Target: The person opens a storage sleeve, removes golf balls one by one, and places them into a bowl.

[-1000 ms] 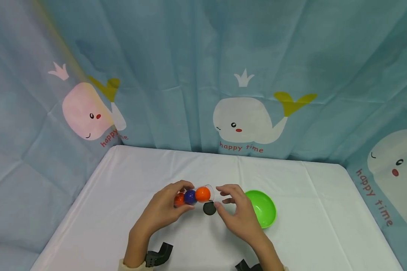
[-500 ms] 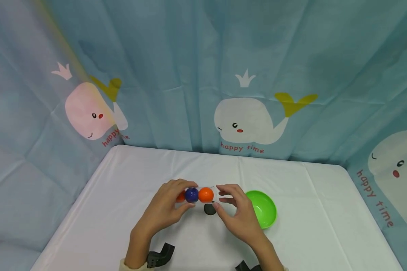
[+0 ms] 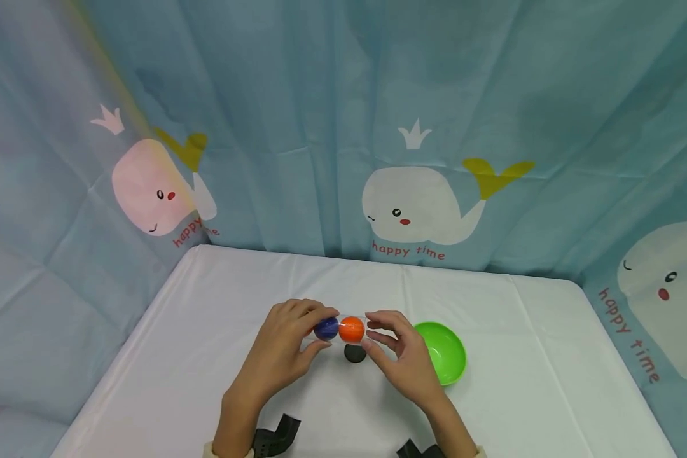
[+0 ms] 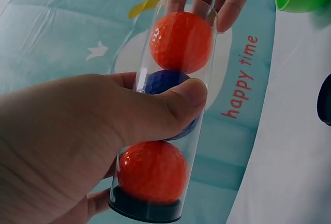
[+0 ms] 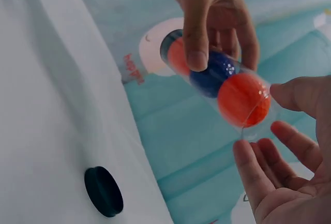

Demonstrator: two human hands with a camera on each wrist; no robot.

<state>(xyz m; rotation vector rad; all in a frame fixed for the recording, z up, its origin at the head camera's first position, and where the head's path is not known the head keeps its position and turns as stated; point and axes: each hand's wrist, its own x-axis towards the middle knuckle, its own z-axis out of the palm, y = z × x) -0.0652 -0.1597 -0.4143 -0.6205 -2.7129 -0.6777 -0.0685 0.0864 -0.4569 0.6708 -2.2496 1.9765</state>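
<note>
A clear tube (image 4: 198,111) holds a line of golf balls: an orange ball (image 4: 181,42), a blue ball (image 4: 164,81) and another orange ball (image 4: 152,172) beside the black end cap (image 4: 147,206). My left hand (image 3: 289,334) grips the tube round its middle, thumb across the blue ball. At the uncapped end, my right hand (image 3: 397,350) holds the rim between thumb and fingers, as the right wrist view (image 5: 289,162) shows. In the head view the left hand hides the capped end. Below the tube lies a loose black cap (image 3: 355,353) on the table.
A green bowl (image 3: 446,353) stands on the white-covered table (image 3: 521,343), just right of my right hand and partly behind it. A blue curtain (image 3: 298,127) with printed whales hangs along the table's back and sides.
The tube has turned level and shifted right, bringing its uncapped end in between my right hand's fingers. My left hand has moved slightly right with it. The bowl and loose cap stay put.
</note>
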